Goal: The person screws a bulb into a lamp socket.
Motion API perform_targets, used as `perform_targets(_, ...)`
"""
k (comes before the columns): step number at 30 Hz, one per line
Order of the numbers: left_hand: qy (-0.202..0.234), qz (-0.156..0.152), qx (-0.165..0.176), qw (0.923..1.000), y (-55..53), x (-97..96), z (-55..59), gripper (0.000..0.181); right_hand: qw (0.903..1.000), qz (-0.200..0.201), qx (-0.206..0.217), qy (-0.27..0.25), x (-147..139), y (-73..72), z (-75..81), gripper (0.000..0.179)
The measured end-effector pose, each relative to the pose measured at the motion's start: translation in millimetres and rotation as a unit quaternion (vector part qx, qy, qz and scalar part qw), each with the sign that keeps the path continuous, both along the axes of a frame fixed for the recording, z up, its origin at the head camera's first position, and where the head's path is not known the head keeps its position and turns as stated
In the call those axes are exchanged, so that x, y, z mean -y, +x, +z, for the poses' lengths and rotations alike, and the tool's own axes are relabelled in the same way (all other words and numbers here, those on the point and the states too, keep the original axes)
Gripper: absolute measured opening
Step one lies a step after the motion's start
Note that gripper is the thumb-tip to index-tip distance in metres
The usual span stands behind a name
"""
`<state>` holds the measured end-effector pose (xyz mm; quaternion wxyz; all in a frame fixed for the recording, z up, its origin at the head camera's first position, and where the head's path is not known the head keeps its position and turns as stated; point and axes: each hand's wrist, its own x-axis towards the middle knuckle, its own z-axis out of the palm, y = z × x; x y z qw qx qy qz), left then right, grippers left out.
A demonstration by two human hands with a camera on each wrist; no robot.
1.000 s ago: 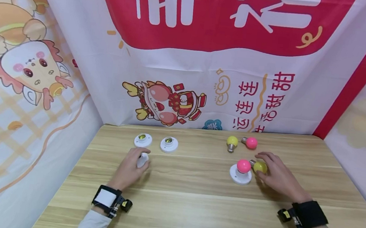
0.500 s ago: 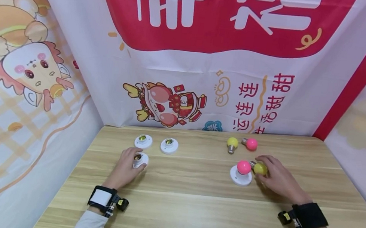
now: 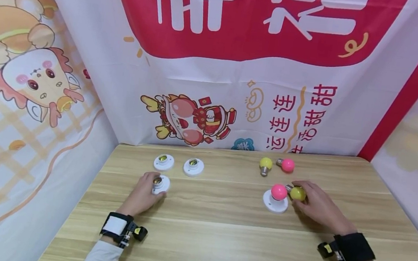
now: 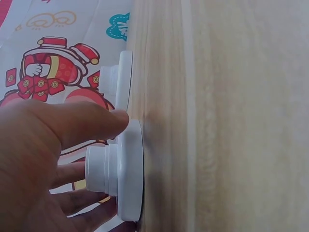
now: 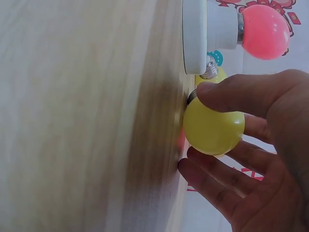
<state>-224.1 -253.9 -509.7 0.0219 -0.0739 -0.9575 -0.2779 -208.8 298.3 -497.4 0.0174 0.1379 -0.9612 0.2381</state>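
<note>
Landmark: the pink-topped holder (image 3: 273, 205), white and round, with a pink bulb (image 3: 279, 192) standing in it. Just right of it, a yellow bulb (image 3: 298, 194) lies on its side, long axis roughly crosswise to the person, metal cap (image 3: 289, 188) pointing left towards the landmark and slightly away from the person. Right hand (image 3: 316, 204) comes in from the side opposite the landmark: thumb on the bulb's near side, fingers curled round its far side, so the grip reads as a pinch on the bulb; finger contact partly hidden in the right wrist view. Well left of the landmark, the left hand (image 3: 142, 194) grips a bare holder (image 3: 164, 184) at its rim, base flat or nearly so, socket mouth up. Farther from the person, also left of the landmark: a second bare holder (image 3: 163, 162) and a third bare holder (image 3: 193, 167). Beyond the landmark, a loose yellow bulb (image 3: 265, 165) and a loose pink bulb (image 3: 288, 165). Judgement: the angle matters most, lying bulb against upturned socket; matching them would call for tipping the cap downward. Right hand is the nearer to the bulb.
</note>
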Motion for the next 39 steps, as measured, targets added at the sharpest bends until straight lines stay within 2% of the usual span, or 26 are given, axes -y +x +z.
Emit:
perform_targets(6, -0.001, 0.0, -0.001, 1.0, 0.4, 0.7, 0.9, 0.069, 0.9999, -0.005, 0.011, -0.002, 1.6, 0.5, 1.4, 0.054)
perform_targets(14, -0.014, 0.004, 0.016, 0.9998, 2.0, 0.7, 2.0, 0.079, 0.9999, 0.006, -0.009, -0.013, 0.1, 0.1, 0.8, 0.053)
perform_targets(23, -0.031, 0.009, 0.023, 0.9992, 2.0, -1.6, 2.8, 0.074, 1.0, -0.002, -0.001, -0.009, -1.4, -0.2, -1.0, 0.053)
perform_targets(30, -0.026, 0.019, 0.033, 0.9989, 2.5, -3.0, 4.3, 0.074, 0.9999, -0.005, -0.002, -0.011, -1.9, 0.4, -1.0, 0.051)
perform_targets(39, -0.022, 0.017, 0.026, 0.9993, 2.0, -2.7, 3.6, 0.069, 0.9998, -0.014, 0.001, -0.012, -2.1, -2.0, 2.5, 0.052)
